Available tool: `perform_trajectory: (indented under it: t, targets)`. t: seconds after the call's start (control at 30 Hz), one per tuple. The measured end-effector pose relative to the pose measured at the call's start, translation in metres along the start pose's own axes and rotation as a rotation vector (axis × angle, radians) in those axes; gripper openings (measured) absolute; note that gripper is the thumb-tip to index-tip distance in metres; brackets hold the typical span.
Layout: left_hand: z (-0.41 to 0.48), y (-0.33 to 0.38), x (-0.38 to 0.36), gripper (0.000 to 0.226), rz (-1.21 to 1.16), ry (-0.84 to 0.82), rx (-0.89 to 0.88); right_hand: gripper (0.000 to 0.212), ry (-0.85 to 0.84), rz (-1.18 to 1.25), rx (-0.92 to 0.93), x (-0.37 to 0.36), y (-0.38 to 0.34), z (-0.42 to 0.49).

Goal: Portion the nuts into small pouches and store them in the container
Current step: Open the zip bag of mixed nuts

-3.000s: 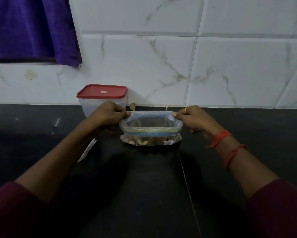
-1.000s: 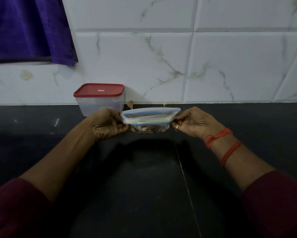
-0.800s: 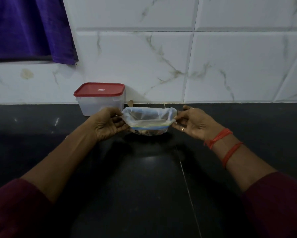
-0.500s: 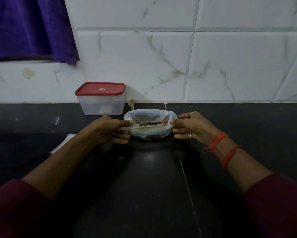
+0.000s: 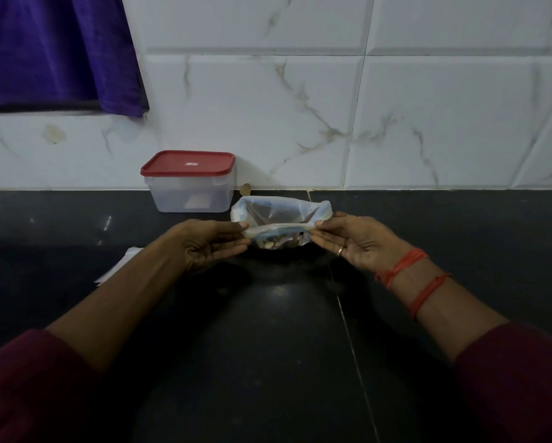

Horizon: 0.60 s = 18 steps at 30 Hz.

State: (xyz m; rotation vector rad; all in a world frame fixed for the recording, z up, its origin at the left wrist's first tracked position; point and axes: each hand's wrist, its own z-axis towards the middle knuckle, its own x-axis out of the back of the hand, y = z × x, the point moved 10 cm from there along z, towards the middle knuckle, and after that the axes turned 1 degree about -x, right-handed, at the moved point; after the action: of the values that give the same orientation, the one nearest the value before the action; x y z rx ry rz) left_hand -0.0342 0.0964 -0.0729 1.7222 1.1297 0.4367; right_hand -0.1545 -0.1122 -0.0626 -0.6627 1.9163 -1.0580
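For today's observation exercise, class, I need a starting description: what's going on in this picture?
A person holds a small clear pouch at a dark counter, the left hand and right hand each pinching one end of its top edge. Nuts lie in the bottom, and its mouth looks open. The container stands behind by the tiled wall, its red lid on.

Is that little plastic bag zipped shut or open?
Open: the pouch gapes wide at the top, the left hand and right hand pinching its rim at either side.

One pouch (image 5: pixel 281 215), one lidded container (image 5: pixel 190 191), two hands (image 5: pixel 210 241) (image 5: pixel 354 243), one purple cloth (image 5: pixel 54 49).
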Motion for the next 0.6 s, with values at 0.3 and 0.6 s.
perform_trajectory:
  t: [0.3, 0.6]
  targets:
    - [-0.005, 0.005, -0.015, 0.043, -0.37, -0.103, -0.053, 0.019, 0.025, 0.252, -0.093, -0.005, 0.013, 0.0]
    - [-0.004, 0.017, 0.005, 0.053, 0.329, 0.009, -0.058, 0.022, -0.001, -0.37, -0.07, 0.01, -0.003, -0.005]
